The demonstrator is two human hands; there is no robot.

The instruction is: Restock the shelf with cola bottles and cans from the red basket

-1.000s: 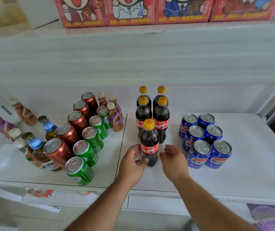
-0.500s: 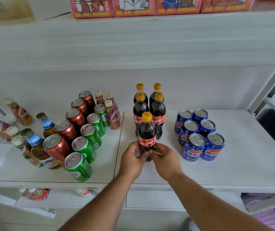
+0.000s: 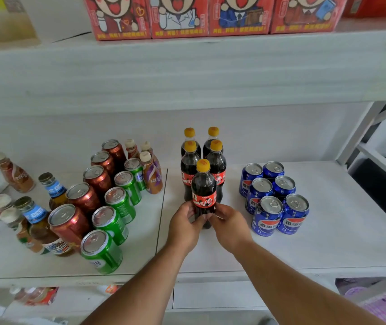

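- The front cola bottle (image 3: 203,191) is clasped low on its body from both sides: the left hand (image 3: 185,225) is wrapped round its left flank and the right hand (image 3: 230,225) round its right, fingertips meeting just under the red label.
- Both grips are closed on that one bottle; nothing else is held.
- The bottle stands upright on the shelf (image 3: 328,231), its base hidden behind the fingers, so it cannot be told whether the base is fully seated.
- Just behind it four more cola bottles (image 3: 216,160) are lined up in two rows of two; the held bottle sits centred in front of them, not in line with either row.
- The step in hand is judged to be squaring this bottle into the block. It is best slid, not lifted, toward one row, with the label kept facing the near edge.
- Pressure should be kept low on the body, since a push near the yellow cap would tip a tall narrow bottle into those behind.
- To the right, the blue cans (image 3: 278,198) stand near but apart; to the left, the green cans (image 3: 117,207) and brown cans (image 3: 86,193) lie beyond the seam in the shelf. Elbows and wrists should be drawn back straight toward the near edge so neither group is brushed.
- The red basket is not in view.
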